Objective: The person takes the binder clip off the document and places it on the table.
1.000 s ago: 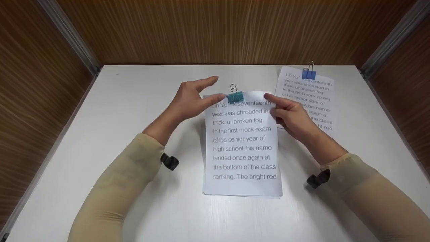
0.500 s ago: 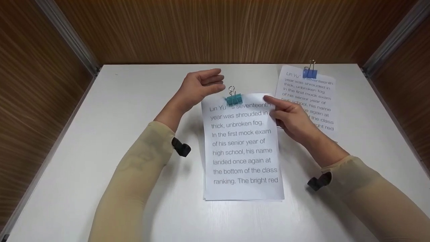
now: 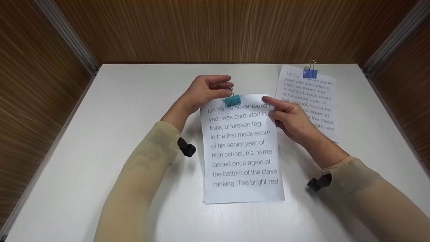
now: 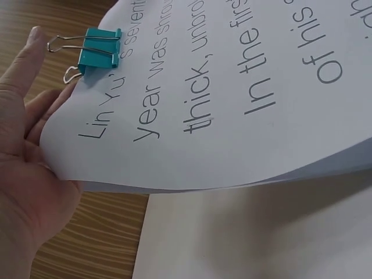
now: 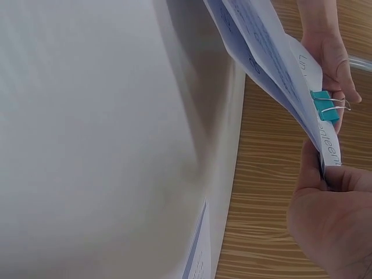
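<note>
A stack of printed sheets [image 3: 240, 151] is raised at a slant over the table, a teal binder clip [image 3: 232, 100] on its top edge. My right hand [image 3: 294, 122] pinches the stack near its upper right corner, thumb in front and fingers behind. My left hand [image 3: 205, 90] is at the upper left corner. In the left wrist view its thumb [image 4: 20, 64] is straight, its tip right by the wire handles of the clip [image 4: 100, 49], while other fingers lie partly hidden behind the paper. The right wrist view shows the sheets [image 5: 273, 64] fanning apart below the clip.
Behind the right hand, a second set of printed sheets [image 3: 307, 89] with a blue binder clip [image 3: 310, 73] lies at the back right of the white table [image 3: 84, 141]. Wood-grain panels [image 3: 215, 30] wall in the back and both sides.
My left hand has moved right, its thumb coming from the stack's top left corner to the clip's handles. The stack has shifted slightly down and left. My right hand keeps its pinch.
</note>
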Motion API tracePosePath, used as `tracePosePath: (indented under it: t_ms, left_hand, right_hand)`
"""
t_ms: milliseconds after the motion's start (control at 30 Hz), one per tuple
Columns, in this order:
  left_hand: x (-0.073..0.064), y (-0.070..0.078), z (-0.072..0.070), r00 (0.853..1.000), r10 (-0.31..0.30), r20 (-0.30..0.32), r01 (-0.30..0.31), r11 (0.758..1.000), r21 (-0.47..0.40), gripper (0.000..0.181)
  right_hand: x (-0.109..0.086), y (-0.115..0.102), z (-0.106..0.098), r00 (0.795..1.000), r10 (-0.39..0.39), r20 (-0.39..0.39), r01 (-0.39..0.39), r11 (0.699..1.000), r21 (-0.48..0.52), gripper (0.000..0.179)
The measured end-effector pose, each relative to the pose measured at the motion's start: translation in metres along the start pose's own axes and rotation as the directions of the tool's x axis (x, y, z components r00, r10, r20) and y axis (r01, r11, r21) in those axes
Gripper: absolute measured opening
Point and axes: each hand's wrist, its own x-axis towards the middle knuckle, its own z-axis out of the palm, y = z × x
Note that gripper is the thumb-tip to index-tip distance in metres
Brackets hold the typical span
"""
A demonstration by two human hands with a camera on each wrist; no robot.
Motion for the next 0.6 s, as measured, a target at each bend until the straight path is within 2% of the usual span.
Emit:
tracePosePath:
  t_ms: [300, 600]
  left_hand:
    - [0.0018, -0.0033, 0.003, 0.999, 0.002, 0.042, -0.001, 1.0, -0.019, 0.059]
    - [0.0015, -0.0024, 0.0042, 0.999, -0.012, 0.033, 0.012, 1.0, -0.019, 0.058]
  right_hand:
    - [-0.0007, 0.0003, 0.0009, 1.0, -0.012, -0.012, 0.012, 1.0, -0.008, 0.053]
    - [-0.0009, 0.0013, 0.0004, 1.0, -0.008, -0.013, 0.008, 1.0, -0.01, 0.054]
